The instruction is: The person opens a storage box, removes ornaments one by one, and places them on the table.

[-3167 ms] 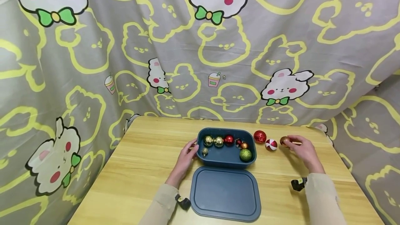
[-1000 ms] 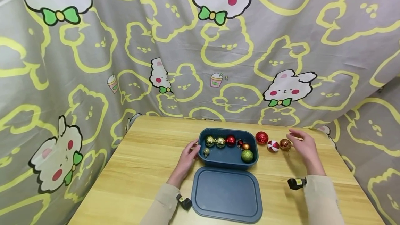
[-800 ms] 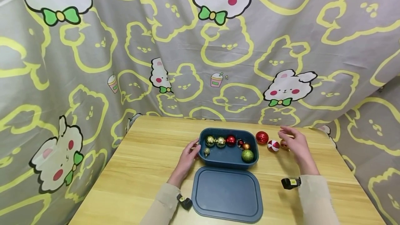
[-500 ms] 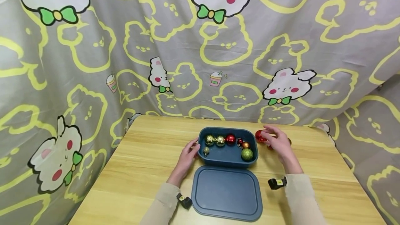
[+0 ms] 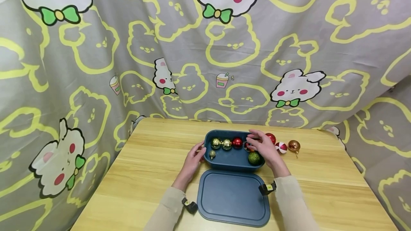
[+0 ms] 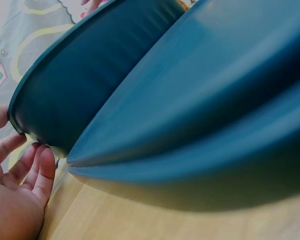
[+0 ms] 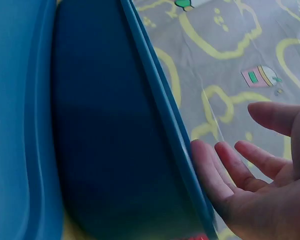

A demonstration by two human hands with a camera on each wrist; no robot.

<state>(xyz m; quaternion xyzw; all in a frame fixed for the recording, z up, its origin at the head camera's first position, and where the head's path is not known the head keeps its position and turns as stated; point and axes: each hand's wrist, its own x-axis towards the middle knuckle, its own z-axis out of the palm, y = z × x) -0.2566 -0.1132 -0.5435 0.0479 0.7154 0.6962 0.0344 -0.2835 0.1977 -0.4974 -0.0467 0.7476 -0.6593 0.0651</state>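
My left hand (image 5: 193, 156) rests against the left end of a dark blue rectangular box (image 5: 229, 168), its fingers (image 6: 46, 172) touching the outside wall near the rim. Above the box's right end hovers my right hand (image 5: 266, 149), fingers parted and loosely bent, nothing between them. Inside the box lie two gold baubles (image 5: 216, 143), a red bauble (image 5: 237, 142), a small pale gold bauble (image 5: 212, 154) and a green glittery bauble (image 5: 254, 158). The right hand partly hides smaller red and orange baubles there.
A dark blue lid (image 5: 233, 198) lies flat in front of the box. Right of the box, a red bauble (image 5: 270, 138), a red-and-white bauble (image 5: 281, 148) and a copper bauble (image 5: 293, 145) stand in a row on the wooden table (image 5: 144, 174). A patterned curtain (image 5: 192, 52) hangs behind.
My right hand let go of the copper bauble at the row's right end, then moved left over the row to the box's right end. My left hand stayed at the box.
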